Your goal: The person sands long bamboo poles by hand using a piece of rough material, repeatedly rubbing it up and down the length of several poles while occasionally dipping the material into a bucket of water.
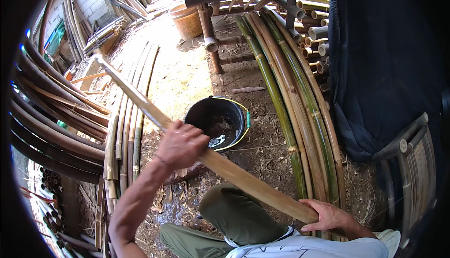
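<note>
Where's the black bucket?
Near the middle of the head view, the bucket sits just beyond and to the right of the left hand, left of the green poles.

A long tan woody pole point(248, 180) looks smooth; right of the round black plastic bucket point(198, 111), long green bamboo poles point(275, 96) gleam.

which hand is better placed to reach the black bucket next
Left, probably: the left hand grips the long pole partway along, appearing close to the bucket, whereas the right hand holds the pole's near end, farther off to the right.
</note>
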Demonstrator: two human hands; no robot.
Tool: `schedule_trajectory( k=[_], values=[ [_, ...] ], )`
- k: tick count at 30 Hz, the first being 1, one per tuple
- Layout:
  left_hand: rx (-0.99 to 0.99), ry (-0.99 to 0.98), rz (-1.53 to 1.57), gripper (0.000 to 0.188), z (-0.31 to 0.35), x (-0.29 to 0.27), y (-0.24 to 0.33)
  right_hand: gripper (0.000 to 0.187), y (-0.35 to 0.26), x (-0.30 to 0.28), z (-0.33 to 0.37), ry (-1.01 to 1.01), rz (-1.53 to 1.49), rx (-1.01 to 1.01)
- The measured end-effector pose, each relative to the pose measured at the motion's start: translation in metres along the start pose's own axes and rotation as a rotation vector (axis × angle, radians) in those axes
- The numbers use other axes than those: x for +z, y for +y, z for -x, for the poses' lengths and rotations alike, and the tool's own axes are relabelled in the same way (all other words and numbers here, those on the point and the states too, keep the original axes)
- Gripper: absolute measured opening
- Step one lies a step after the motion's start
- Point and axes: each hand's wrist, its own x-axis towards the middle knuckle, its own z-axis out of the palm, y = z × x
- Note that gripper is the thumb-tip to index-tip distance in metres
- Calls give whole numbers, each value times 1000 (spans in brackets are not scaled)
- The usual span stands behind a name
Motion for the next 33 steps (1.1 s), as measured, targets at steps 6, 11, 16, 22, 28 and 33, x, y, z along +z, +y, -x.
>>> schedule_trajectory(
  k=[6,11,16,22,28,33],
  values=[
    [156,-162,120,32,-84,41,77,91,-16,25,-26,305,80,-25],
    [92,92,55,42,-91,20,52,77,-25,32,-32,393,-116,-93],
    [52,260,146,66,-77,7,51,65,-7,36,-20,206,-624,18],
    [-97,152,414,62,-34,32,16,63,83,85,29,440,-453,171],
    [-397,60,576,50,62,116,-27,53,124,117,29,644,-262,148],
    [-744,-27,639,39,182,146,-37,54,130,91,-20,820,-175,162]
  ],
)
